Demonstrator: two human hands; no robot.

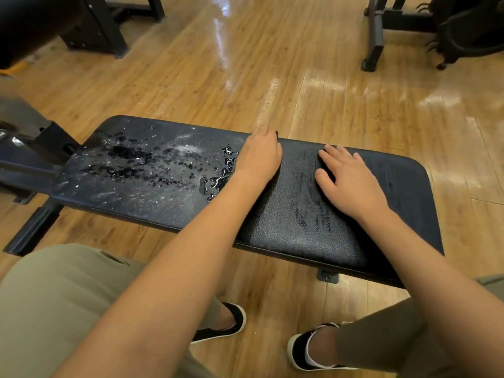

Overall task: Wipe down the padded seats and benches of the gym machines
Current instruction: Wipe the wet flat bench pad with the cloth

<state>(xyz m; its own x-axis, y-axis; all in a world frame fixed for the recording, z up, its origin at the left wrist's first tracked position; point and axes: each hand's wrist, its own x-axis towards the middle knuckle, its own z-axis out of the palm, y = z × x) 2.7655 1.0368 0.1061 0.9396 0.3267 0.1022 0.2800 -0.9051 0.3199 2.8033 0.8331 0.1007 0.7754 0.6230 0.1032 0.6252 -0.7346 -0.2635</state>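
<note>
A black padded bench (300, 225) runs across the view on a wooden floor. Its left half (152, 170) is wet with droplets and white streaks; its right half looks smeared. My left hand (259, 156) lies at the pad's far edge with its fingers curled down out of sight. It grips what looks like a dark cloth (276, 133), of which only a corner shows beyond the knuckles. My right hand (351, 181) rests flat on the right part of the pad, fingers spread and straight, holding nothing.
The bench's black metal frame (32, 159) and foot bar (30, 233) stand at the left. Other machine frames stand at the back left (92, 25) and back right (379, 31). My knees and black shoes (223, 326) are close below the bench's near edge.
</note>
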